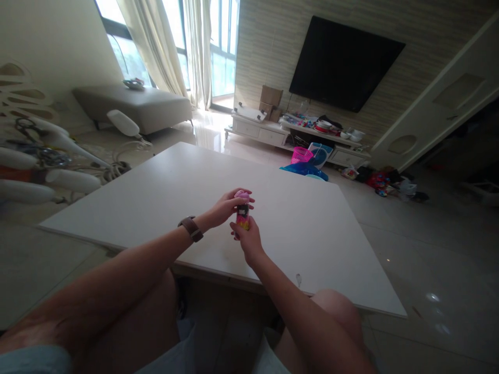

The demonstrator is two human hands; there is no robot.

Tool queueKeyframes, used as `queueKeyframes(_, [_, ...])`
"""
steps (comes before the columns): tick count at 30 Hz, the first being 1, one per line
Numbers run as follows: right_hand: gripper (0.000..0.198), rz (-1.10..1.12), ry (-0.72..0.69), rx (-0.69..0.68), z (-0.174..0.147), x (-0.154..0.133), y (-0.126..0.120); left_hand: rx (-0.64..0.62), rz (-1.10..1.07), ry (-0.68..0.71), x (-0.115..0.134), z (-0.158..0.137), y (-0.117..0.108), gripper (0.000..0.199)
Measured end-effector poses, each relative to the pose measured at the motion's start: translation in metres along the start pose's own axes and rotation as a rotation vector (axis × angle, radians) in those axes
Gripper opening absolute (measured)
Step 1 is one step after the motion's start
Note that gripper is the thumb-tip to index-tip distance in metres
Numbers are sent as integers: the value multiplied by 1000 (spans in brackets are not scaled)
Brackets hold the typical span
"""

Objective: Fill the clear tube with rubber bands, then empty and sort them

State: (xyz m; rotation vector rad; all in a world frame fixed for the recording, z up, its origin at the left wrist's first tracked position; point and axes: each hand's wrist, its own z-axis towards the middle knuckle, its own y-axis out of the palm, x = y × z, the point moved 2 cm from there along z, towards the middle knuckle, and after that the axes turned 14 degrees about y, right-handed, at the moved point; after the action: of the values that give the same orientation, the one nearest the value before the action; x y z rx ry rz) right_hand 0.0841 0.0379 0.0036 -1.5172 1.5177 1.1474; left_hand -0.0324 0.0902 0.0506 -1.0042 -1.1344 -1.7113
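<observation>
Both hands are on a small, bottle-like container (242, 212) with a pink top, a dark band in the middle and a pink and yellow lower part. Its exact kind is hard to make out. My left hand (230, 203), below a wrist with a brown-strapped watch (191, 228), grips the pink top, fingers wrapped round the far side. Lower down, my right hand (249, 239) clasps the yellow end between thumb and fingers. The container is held over the white table (304, 223), and the hands partly hide it.
A small mark (298, 280) lies near the table's front edge. Past the far edge stand a pink basket (302, 155) and a blue plastic item (302, 169). White lamp-like pieces (74, 179) crowd the left. A TV cabinet (265, 134) lines the back wall.
</observation>
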Motion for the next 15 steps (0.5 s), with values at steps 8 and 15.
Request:
queueKeyframes(8, [36,-17,-56,14,1,-1,-2,99,82,112,-1,1,-4,54])
queueKeyframes(15, [35,-101,-127,42,3,-1,-6,170,155,176,9,-1,-3,54])
